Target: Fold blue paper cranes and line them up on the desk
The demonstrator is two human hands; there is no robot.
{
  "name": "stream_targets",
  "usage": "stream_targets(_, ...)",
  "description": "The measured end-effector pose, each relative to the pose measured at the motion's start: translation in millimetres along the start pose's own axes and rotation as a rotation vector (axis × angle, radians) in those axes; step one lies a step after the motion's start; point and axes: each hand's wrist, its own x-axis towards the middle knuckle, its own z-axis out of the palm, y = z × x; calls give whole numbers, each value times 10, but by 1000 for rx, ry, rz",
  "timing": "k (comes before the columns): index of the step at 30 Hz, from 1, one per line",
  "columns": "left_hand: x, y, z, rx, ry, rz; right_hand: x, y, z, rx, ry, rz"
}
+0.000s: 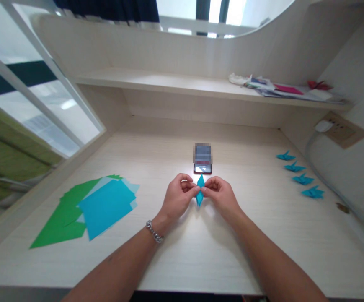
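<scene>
A narrow, pointed piece of folded blue paper (200, 189) stands upright over the middle of the pale wooden desk (175, 247). My left hand (179, 197) pinches its left side and my right hand (220, 193) pinches its right side, fingers closed on it. A metal bracelet sits on my left wrist. Just behind the paper a phone (202, 167) lies flat with its screen lit.
A loose stack of blue sheets (106, 205) over green sheets (62, 218) lies at the left. Several finished blue paper cranes (298, 173) line the right side. A shelf above holds papers (282, 90). A wall socket (342, 130) and cable are at the right.
</scene>
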Motion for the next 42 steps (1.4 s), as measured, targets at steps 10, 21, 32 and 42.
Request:
stream_targets(10,4,3,-1,-23,87,4,2,39,52,23,-16,7)
stream_targets(21,-13,-6,20,91,100,108,-47,-19,22,-383,80,-197)
stream_targets(32,14,15,-27,230,27,103,36,68,-15,-19,17,56)
stream_targets(42,20,64,-31,15,-136,-86,0,-27,-60,41,-35,102)
